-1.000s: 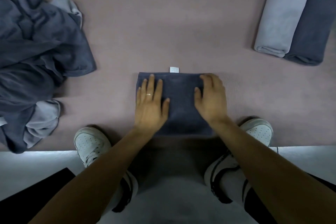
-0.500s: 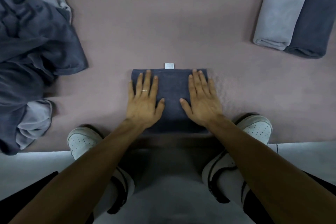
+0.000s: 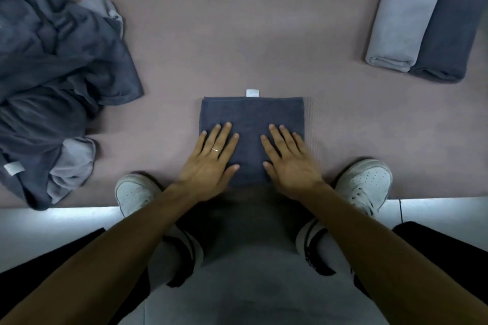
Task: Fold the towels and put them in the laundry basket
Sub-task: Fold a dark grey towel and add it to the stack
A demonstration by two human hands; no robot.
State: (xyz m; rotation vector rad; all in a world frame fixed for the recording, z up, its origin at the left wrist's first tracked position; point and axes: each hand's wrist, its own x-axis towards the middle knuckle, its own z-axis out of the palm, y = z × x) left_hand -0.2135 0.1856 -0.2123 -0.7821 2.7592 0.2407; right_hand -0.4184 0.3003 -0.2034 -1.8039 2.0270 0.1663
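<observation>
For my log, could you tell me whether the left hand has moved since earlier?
Yes: the left hand slid back toward the person, away from the towel's white tag.

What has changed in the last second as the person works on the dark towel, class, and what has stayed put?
Both hands slid back along the folded dark towel toward the person: the left hand and right hand, flat throughout, now press its near half instead of its far edge. Nothing was gripped or released. The towel, the unfolded pile and the two rolled towels stayed in place.
</observation>
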